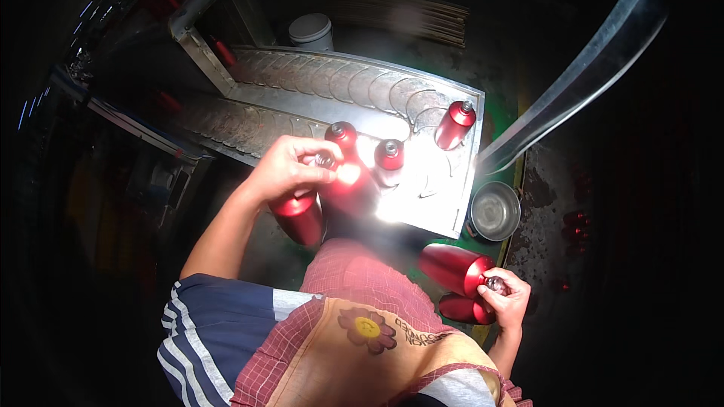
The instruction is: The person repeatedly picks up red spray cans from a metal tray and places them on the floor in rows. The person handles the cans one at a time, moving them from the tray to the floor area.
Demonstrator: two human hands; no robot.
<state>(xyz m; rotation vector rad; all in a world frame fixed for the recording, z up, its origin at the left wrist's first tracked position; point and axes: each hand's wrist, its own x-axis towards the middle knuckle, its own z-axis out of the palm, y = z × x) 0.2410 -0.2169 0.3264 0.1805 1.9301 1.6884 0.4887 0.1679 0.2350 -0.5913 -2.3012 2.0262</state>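
A hanging red bottle (300, 220) is showing under the left hand (280, 169), whose fingers are gripping a front red bottle (351, 190) by the neck. Three standing red bottles (391, 155) are occupying the table (302, 102). At right, an upper red bottle (451, 267) and a lower red bottle (463, 309) are extending from the right hand (508, 298); its fingers are gripping the upper bottle's neck.

Red bottles (454, 129) stand on a metal conveyor (320, 75).
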